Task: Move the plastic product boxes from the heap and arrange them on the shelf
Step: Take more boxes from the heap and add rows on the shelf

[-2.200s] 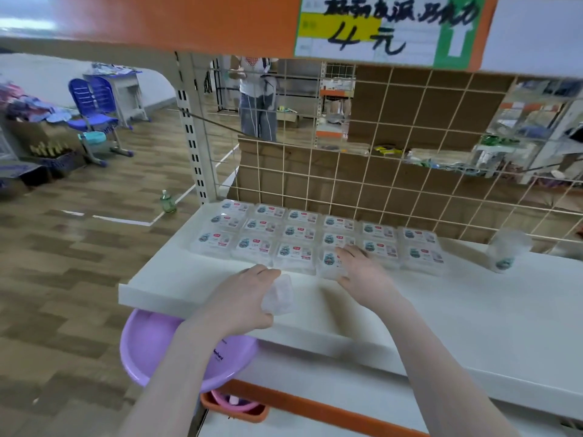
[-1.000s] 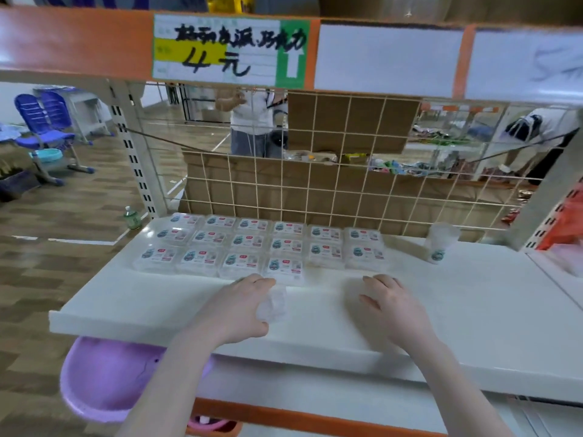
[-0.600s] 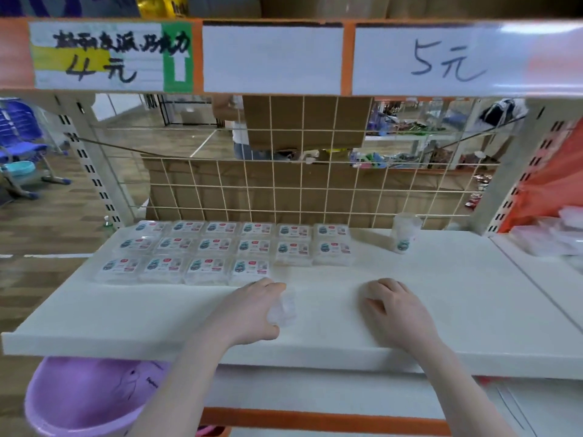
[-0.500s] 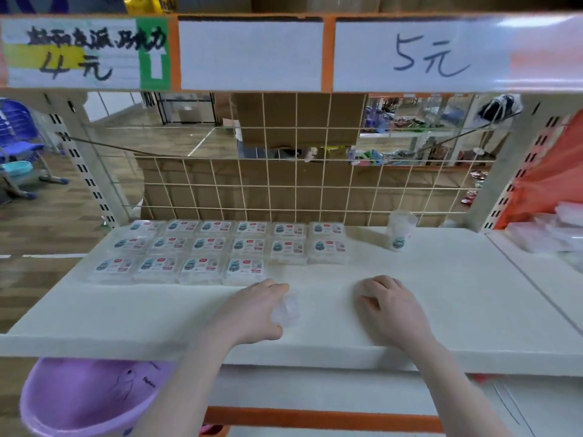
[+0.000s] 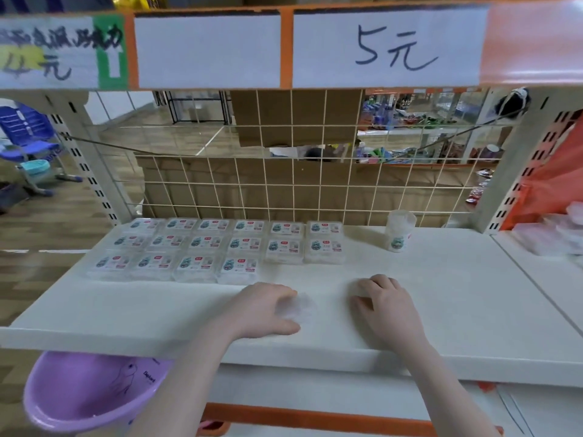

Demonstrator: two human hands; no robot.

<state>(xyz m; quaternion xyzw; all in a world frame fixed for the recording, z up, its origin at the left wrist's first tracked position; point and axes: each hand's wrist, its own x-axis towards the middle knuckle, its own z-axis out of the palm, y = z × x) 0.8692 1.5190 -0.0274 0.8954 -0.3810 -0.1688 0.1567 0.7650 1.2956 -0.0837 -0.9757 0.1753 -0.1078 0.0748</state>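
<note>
Several flat clear plastic boxes with printed labels lie in three rows on the left of the white shelf. The front row is shorter than the two behind it. My left hand rests on the shelf just in front of that row and grips one clear box between fingers and thumb. My right hand rests on the shelf to its right, fingers loosely curled, with nothing plainly in it. More clear boxes form a heap on the neighbouring shelf at the far right.
A round clear container stands alone behind my right hand. A wire grid closes the back of the shelf. An upper shelf edge with price labels hangs overhead. A purple basin sits below left.
My right hand drew back from the fourth front-row box to the shelf front. My view swung right, bringing the heap into sight. My left hand kept holding its box.
</note>
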